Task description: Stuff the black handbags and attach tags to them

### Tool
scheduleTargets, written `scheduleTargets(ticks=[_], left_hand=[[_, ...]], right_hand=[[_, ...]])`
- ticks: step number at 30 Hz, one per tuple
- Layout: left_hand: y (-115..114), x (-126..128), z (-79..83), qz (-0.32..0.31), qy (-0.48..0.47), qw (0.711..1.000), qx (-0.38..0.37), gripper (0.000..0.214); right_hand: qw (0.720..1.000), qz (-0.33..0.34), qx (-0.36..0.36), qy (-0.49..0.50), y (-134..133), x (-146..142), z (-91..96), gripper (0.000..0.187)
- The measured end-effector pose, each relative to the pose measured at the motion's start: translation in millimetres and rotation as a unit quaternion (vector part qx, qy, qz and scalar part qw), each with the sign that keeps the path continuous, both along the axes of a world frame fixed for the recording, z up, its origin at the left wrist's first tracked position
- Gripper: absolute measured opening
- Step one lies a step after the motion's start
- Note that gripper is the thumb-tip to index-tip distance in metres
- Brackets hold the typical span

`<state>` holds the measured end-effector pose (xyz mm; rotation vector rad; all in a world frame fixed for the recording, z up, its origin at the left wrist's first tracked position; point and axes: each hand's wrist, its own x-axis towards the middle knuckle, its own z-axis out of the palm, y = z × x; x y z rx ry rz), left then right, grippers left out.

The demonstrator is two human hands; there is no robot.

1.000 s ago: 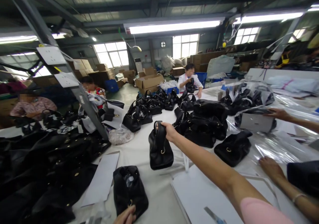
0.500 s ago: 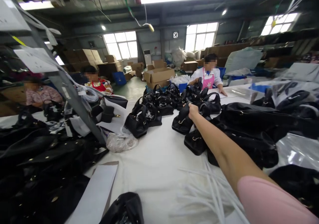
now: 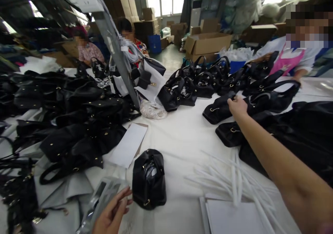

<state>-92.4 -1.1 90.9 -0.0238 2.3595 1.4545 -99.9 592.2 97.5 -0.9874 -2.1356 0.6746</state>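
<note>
My right hand is stretched forward with its fingers curled at the top of a black handbag with a gold-coloured ring. The bag stands on the white table beside a similar black handbag. My left hand is low in the view, fingers stretched and slightly apart, with nothing in it. Close to its fingertips stands another black handbag with its top open. Clear plastic shows inside that bag. Under and beside my left hand lies a grey, shiny plastic packet.
Black bags are heaped on the left, and several finished-looking handbags stand farther back. White strips and white sheets lie at front right. A metal post rises at left. A co-worker in a pink apron touches bags.
The view has swung left and down. My left hand has come into sight beside the near handbag. My right hand is still at the top of a handbag on the right.
</note>
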Motion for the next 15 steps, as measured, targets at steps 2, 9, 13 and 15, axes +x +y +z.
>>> scheduleTargets(ticks=[2,9,13,15], left_hand=[[3.2,-0.4,1.6,-0.019,-0.007,1.000,0.005,0.059],[38.5,-10.4,4.9,-0.090,0.028,0.991,0.100,0.052],[48.6,-14.3,19.1,-0.153,0.005,0.971,0.182,0.039],[44.4,-10.2,30.2,-0.172,0.017,0.969,0.178,0.036]], right_hand=[[0.996,0.076,-0.042,0.036,-69.0,20.8,-5.6,0.034],[0.900,0.331,-0.281,-0.048,-337.3,66.1,-70.6,0.039],[0.914,0.249,-0.318,-0.041,-383.7,57.7,-75.5,0.017],[0.909,0.239,-0.342,-0.023,-391.3,67.3,-67.4,0.006]])
